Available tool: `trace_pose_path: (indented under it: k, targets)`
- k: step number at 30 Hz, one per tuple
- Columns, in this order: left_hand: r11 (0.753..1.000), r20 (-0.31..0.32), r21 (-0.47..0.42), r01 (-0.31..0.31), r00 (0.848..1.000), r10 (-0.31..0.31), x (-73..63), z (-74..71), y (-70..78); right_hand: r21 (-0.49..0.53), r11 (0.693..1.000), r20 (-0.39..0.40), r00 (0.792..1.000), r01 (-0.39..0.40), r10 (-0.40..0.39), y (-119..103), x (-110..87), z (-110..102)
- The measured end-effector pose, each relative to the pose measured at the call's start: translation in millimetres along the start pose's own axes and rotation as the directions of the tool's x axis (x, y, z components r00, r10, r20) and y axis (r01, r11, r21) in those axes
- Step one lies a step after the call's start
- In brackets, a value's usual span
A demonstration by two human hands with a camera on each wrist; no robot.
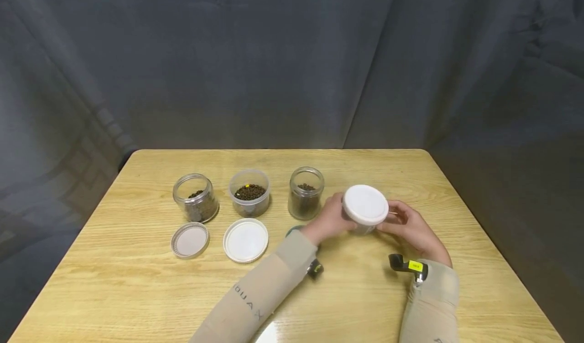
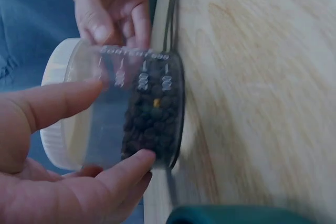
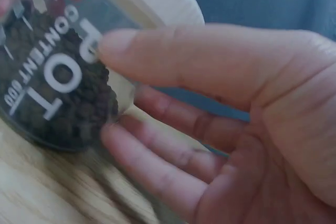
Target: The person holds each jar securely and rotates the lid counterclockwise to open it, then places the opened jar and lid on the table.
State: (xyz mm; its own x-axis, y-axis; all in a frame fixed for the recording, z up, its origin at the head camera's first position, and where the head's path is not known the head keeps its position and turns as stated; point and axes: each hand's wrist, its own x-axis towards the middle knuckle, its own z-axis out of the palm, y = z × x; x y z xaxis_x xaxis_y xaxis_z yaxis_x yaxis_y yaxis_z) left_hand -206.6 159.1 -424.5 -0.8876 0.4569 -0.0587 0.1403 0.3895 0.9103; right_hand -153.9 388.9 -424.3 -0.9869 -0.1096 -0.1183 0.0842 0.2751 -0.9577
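Observation:
A clear plastic pot (image 2: 113, 121) with white measuring marks holds dark pellets and wears a white lid (image 1: 365, 204). My left hand (image 1: 329, 219) grips it from the left, with the thumb on one side and fingers on the other. At the pot's right side is my right hand (image 1: 414, 234), its fingers loosely bent. The right thumb (image 3: 123, 45) and fingertips lie at the pot's wall; whether they press on it is unclear. White lettering shows on the pot in the right wrist view. The pot is just above or on the table; I cannot tell which.
Left of the hands stand an uncovered glass jar (image 1: 306, 204), a plastic tub (image 1: 250, 206) and another glass jar (image 1: 199, 208), all with pellets. A white lid (image 1: 246, 240) and a pinkish lid (image 1: 190, 240) lie in front. A teal lid (image 2: 236, 216) is partly hidden by my left arm.

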Motion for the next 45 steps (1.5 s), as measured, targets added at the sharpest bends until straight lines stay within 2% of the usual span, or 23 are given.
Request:
trace_pose_path:
  k: [8,16,19,22,32,36,40,45]
  targets:
    - [1.000,0.037,0.029,-0.002,0.999,0.001,-11.2,-8.0,0.9,0.070,0.996,0.081,0.995,0.057,-0.063,7.1,1.8,-0.4]
    - [1.000,0.056,0.014,-0.028,0.998,0.027,-19.8,-10.8,-4.2,0.154,0.984,0.185,0.976,0.090,-0.119,13.9,-0.4,-0.4]
    - [1.000,0.057,0.006,-0.030,0.998,0.030,-20.9,-10.5,-4.8,0.222,0.971,0.209,0.968,0.092,-0.139,14.0,-2.5,-0.7]
    - [1.000,0.056,0.005,-0.025,0.998,0.024,-21.1,-9.8,-5.0,0.270,0.958,0.208,0.966,0.092,-0.151,14.0,-3.5,-0.8]
    - [1.000,0.063,0.011,-0.027,0.998,0.026,-20.9,-11.2,-4.3,0.307,0.946,0.182,0.969,0.104,-0.166,13.8,-3.0,-1.9]
    - [0.999,0.076,0.022,-0.024,0.997,0.022,-21.8,-12.4,-4.2,0.296,0.951,0.173,0.974,0.089,-0.145,14.0,-5.0,-3.3]
    - [0.999,0.084,0.034,-0.022,0.996,0.019,-20.9,-13.1,-5.1,0.303,0.951,0.191,0.974,0.060,-0.123,14.9,-4.4,-5.0]
    - [0.999,0.087,0.032,-0.039,0.996,0.036,-19.7,-14.7,-6.0,0.355,0.933,0.212,0.967,0.061,-0.143,17.4,-3.1,-7.8]
